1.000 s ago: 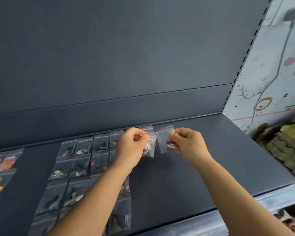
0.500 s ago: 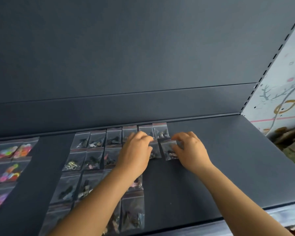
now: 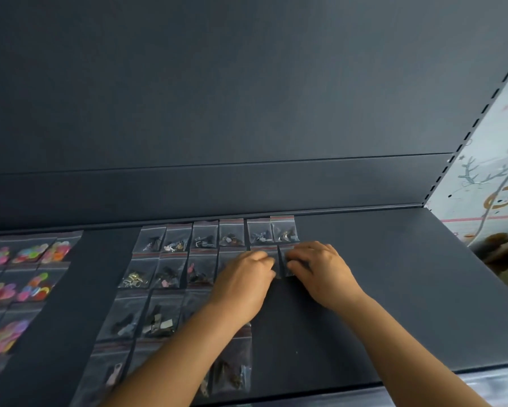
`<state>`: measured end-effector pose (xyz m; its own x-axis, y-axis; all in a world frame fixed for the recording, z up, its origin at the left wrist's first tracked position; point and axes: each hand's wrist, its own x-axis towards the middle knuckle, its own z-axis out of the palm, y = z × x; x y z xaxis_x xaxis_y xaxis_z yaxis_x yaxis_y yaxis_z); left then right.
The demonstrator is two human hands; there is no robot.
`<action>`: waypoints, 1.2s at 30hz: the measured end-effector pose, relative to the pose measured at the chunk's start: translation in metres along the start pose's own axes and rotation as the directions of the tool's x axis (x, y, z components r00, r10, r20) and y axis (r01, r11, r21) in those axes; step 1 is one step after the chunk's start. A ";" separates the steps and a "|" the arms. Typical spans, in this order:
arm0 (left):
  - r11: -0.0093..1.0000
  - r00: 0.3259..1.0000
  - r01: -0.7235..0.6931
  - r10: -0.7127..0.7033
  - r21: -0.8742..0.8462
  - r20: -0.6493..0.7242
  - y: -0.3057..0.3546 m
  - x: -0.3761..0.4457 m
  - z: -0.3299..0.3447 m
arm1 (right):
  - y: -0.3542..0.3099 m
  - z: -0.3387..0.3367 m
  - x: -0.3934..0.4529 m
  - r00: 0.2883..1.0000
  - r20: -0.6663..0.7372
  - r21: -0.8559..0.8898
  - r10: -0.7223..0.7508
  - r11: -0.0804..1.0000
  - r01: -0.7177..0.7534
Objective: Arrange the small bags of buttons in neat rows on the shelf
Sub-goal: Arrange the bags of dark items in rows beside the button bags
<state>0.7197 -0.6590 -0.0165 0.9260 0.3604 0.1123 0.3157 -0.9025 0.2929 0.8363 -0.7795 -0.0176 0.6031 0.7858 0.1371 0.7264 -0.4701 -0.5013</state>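
Note:
Several small clear bags of dark buttons lie in rows on the dark shelf. My left hand and my right hand are side by side at the right end of the second row. The left hand's curled fingers hold a small bag down on the shelf, and only its top edge shows. With fingers and thumb, the right hand pinches the neighbouring bag, the last one in that row. Both bags lie just below the back row's two rightmost bags.
More bags with bright coloured buttons lie in rows at the far left. The dark back panel rises behind the shelf. To the right are a slotted upright, a patterned wall and blurred goods. Bare shelf stretches right of my hands.
Both hands have come down from holding the two bags up in the air and have set them on the shelf in the second row. The view has shifted right to left.

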 end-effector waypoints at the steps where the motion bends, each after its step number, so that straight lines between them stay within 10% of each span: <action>1: 1.000 1.000 0.012 -0.012 -0.004 -0.013 -0.001 0.001 -0.001 | 0.000 -0.001 -0.001 1.000 -0.002 0.009 -0.003 1.000 0.003; 19: 0.989 0.993 0.110 -0.114 0.103 0.032 0.009 0.005 -0.003 | 0.003 0.000 0.004 0.997 0.071 -0.027 -0.033 0.999 0.035; 36: 0.937 0.923 0.339 -0.314 0.082 -0.223 -0.049 -0.105 -0.069 | -0.104 0.013 -0.015 0.965 0.144 -0.119 -0.221 0.964 0.239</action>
<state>0.5928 -0.6367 0.0225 0.7094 0.6684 0.2235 0.6265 -0.7433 0.2345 0.7476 -0.7376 0.0212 0.3737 0.9197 0.1202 0.8832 -0.3132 -0.3491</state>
